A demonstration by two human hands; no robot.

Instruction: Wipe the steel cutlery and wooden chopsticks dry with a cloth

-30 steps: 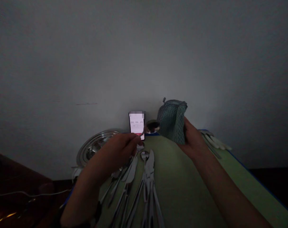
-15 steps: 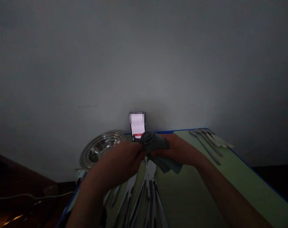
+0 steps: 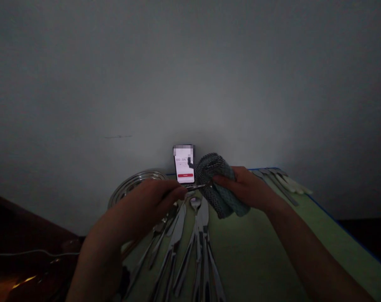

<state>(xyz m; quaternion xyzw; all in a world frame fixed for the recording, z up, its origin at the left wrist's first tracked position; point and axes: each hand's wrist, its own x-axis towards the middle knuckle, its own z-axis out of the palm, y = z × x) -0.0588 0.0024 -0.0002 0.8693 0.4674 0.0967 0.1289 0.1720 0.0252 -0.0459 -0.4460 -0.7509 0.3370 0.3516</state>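
My left hand [image 3: 159, 201] is closed on a thin metal piece of cutlery [image 3: 197, 187]; which kind I cannot tell. It points right, its far end at a grey-blue checked cloth [image 3: 211, 167]. My right hand [image 3: 249, 188] grips the cloth, thumb in front, beside that end. Below the hands, several pieces of metal cutlery fan out on the green tabletop [image 3: 256, 251], among them a spoon [image 3: 196, 203] and a table knife [image 3: 178, 228].
A lit phone [image 3: 184, 167] leans against the grey wall [image 3: 190, 84]. Shiny metal bowls [image 3: 137, 178] sit at the back left, partly behind my left hand. More cutlery [image 3: 280, 184], some with white handles, lies at the back right. A white cable [image 3: 36, 252] runs at left.
My hands have moved apart, exposing the piece of cutlery between them. The cloth has shifted right and up with my right hand, uncovering more of the phone and the spoon below.
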